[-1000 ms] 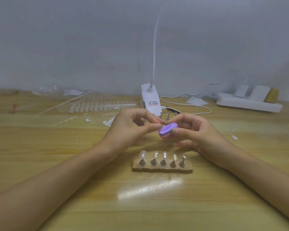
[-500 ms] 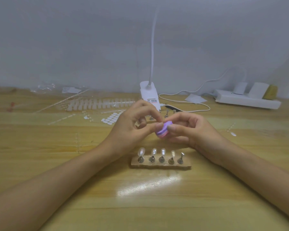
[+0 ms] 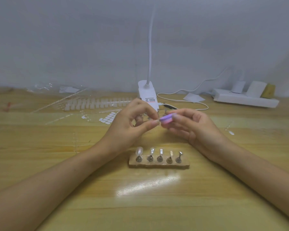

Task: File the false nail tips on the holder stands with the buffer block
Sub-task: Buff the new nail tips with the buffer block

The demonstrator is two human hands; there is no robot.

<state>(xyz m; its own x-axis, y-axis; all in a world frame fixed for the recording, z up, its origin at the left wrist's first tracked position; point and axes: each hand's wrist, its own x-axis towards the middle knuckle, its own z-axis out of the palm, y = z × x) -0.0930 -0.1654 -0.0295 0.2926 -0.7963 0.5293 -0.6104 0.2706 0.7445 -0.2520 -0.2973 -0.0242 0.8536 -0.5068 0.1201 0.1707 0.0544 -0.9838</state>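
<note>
My right hand [image 3: 192,125] pinches a small purple and pink buffer block [image 3: 166,119] between thumb and fingers, above the table. My left hand [image 3: 132,124] faces it with thumb and forefinger pinched together at the block's left edge; what they hold is too small and blurred to make out. Below the hands a wooden base [image 3: 158,164] carries several metal holder stands [image 3: 159,158], most with a clear nail tip on top; the leftmost tip [image 3: 139,151] is the largest.
A white clip lamp base [image 3: 148,95] with a gooseneck stands behind the hands, its cable running right. Strips of clear nail tips [image 3: 97,102] and adhesive tabs [image 3: 108,118] lie at the back left. A white power strip [image 3: 245,98] sits at the back right.
Both hands have stayed together above the base. The buffer block has tilted and shifted slightly in my right hand's fingers against my left fingertips. The stands have not moved.
</note>
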